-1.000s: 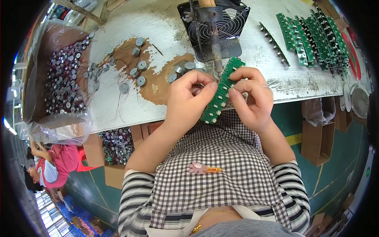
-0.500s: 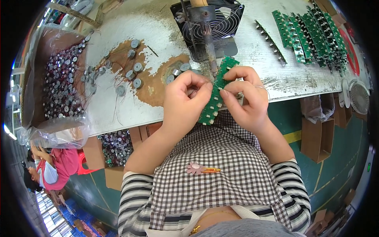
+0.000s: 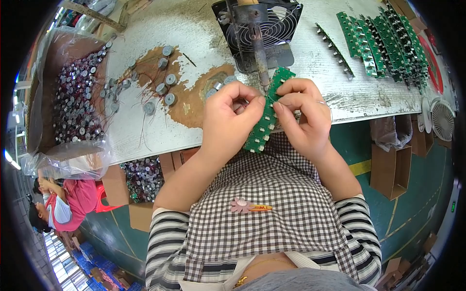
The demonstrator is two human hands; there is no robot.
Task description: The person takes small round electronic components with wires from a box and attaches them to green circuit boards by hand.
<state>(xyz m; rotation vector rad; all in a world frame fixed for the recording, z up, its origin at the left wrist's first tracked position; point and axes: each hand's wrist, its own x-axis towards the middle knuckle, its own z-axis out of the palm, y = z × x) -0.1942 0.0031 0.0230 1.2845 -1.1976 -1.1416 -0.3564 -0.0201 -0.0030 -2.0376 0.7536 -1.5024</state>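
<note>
A long green circuit board point(image 3: 263, 127) with small pale parts along one edge slants between my hands, just beneath the tip of a soldering iron point(image 3: 262, 72). My right hand point(image 3: 307, 114) is closed at the board's upper right edge, gripping it with the fingers. Against the board's left side, my left hand point(image 3: 232, 119) is curled with thumb and forefinger pinched together; what sits inside is hidden. Close to that hand, a few small round metal motors point(image 3: 218, 86) lie on the stained patch of the table. Thin wires trail from several motors farther left point(image 3: 161, 88).
A plastic-lined carton point(image 3: 73, 155) full of motors stands at left, with another carton point(image 3: 115, 186) below the table edge. A black fan point(image 3: 281, 26) stands behind the iron. Stacked green boards point(image 3: 388, 46) and one separate board strip point(image 3: 335, 50) lie at right. A co-worker point(image 3: 73, 203) sits lower left.
Both hands stay at the board with nearly the same grip. The right fingers have shifted slightly, and the view has moved a little.
</note>
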